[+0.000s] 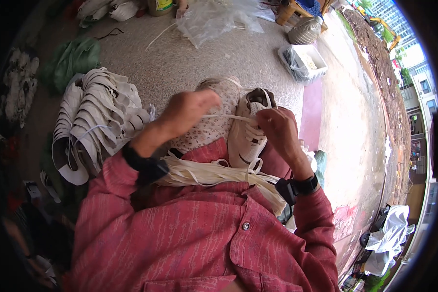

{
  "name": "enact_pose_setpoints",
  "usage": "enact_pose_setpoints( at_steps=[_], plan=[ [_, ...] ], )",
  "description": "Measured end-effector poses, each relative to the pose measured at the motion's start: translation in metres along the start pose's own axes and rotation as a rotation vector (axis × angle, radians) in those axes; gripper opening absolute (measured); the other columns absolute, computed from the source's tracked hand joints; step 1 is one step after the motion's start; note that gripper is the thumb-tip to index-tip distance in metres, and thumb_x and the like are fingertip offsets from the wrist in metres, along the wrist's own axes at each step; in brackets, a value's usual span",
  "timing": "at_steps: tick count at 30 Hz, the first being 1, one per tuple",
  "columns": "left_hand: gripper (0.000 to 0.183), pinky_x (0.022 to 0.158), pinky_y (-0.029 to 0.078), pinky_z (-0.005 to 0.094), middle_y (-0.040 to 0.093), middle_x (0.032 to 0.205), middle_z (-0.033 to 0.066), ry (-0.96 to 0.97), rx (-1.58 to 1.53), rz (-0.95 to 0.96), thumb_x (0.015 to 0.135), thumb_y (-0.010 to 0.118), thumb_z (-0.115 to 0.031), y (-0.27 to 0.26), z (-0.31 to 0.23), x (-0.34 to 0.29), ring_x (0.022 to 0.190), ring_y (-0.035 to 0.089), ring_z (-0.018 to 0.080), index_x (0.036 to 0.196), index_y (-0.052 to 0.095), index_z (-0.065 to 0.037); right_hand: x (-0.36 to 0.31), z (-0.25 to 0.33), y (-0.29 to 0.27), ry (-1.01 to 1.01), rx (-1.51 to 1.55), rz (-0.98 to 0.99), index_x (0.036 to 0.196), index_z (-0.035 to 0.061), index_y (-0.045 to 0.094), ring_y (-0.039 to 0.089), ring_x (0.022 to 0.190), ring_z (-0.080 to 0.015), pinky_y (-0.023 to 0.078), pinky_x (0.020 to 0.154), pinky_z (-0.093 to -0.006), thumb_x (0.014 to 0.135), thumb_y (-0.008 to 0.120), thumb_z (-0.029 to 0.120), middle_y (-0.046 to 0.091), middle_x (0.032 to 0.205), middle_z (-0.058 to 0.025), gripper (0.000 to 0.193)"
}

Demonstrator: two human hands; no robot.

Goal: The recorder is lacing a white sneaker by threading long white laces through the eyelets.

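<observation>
Right hand (281, 127): fingers (262, 117) bent and together, clamped on a flat white shoelace (228, 116) just above the lacing of a white sneaker (242, 141). Left hand (190, 113): blurred, raised to the left of the right fingers; the lace runs nearly straight across to it, but whether its fingers are closed on the lace cannot be told. The sneaker sits below and to the left of the right fingers, dark-lined collar pointing away from the body, toe toward it. Floral-print cloth (204, 131) covers the knee beneath the left fingers. Nearer the body than both sets of fingers, a loose bundle of cream laces (204, 174) lies across the lap, close to the sneaker's toe. Left of the left fingers, a nested stack of pale shoe uppers (100, 107); farther out and beyond it, a green sack (75, 61). Well beyond the fingers, on the speckled floor (146, 58), a clear plastic sheet (219, 17). Beyond the right fingers and to their right, a plastic-lined white tub (304, 76), with a translucent jug (304, 31) just behind it.
</observation>
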State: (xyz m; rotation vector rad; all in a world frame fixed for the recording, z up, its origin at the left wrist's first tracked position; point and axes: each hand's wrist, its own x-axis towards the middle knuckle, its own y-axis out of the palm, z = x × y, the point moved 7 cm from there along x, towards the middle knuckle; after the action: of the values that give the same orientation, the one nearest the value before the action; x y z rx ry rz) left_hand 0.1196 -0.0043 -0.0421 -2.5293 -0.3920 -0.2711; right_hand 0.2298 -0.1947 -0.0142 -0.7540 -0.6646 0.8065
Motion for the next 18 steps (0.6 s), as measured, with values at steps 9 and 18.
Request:
enact_pose_setpoints(
  at_steps=[9, 18],
  plan=[
    [0.013, 0.092, 0.035, 0.0404, 0.055, 0.089, 0.0063, 0.390, 0.338, 0.035, 0.086, 0.060, -0.021, 0.060, -0.019, 0.025, 0.098, 0.052, 0.0248, 0.083, 0.065, -0.009, -0.009, -0.016, 0.022, 0.351, 0.142, 0.042, 0.092, -0.0020, 0.068, 0.067, 0.063, -0.0216, 0.050, 0.058, -0.0326, 0.086, 0.064, 0.019, 0.067, 0.071, -0.0160, 0.022],
    [0.013, 0.094, 0.034, 0.0426, 0.055, 0.088, 0.0089, 0.373, 0.379, -0.011, 0.083, 0.060, -0.018, 0.073, -0.020, 0.020, 0.098, 0.052, 0.0275, 0.077, 0.063, -0.007, -0.015, -0.013, 0.034, 0.472, 0.364, 0.023, 0.092, -0.0052, 0.066, 0.065, 0.063, -0.0127, 0.049, 0.056, -0.0264, 0.085, 0.063, 0.014, 0.066, 0.067, -0.0128, 0.021]
  ],
)
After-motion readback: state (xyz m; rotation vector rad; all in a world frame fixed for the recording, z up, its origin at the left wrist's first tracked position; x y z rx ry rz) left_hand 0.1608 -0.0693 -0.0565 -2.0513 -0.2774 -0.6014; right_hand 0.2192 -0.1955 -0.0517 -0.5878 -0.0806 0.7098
